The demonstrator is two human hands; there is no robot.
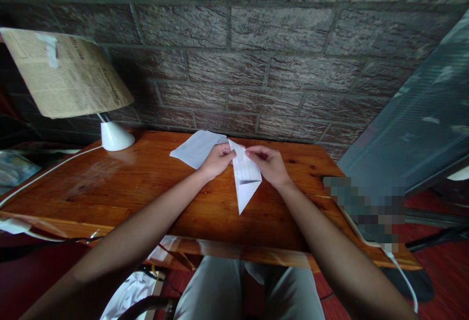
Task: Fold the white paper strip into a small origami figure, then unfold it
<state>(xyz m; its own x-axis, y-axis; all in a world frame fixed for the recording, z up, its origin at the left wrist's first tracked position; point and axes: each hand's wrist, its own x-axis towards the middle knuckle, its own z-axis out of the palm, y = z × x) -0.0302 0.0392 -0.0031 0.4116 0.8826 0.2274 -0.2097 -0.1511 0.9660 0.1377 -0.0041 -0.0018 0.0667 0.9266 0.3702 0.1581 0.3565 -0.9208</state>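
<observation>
A folded sheet of white paper [247,171] is held up over the wooden desk, one pointed end aimed down toward me and another up toward the wall. My left hand [219,160] grips its upper left edge, thumb in front and the other fingers partly hidden behind. On the opposite side, my right hand [269,163] pinches the upper right edge between thumb and forefinger. Faint printed lines show on the paper, and a fold opens across its lower half. Just behind my left hand lies a stack of printed sheets [196,146] on the desk.
The wooden desk [146,198] stands against a brick wall [227,66]. At its left rear is a lamp with a newspaper-print shade [73,75] and a white cord. A blurred-out device [361,210] with a white cable lies on the right edge. Crumpled white paper [130,293] sits below.
</observation>
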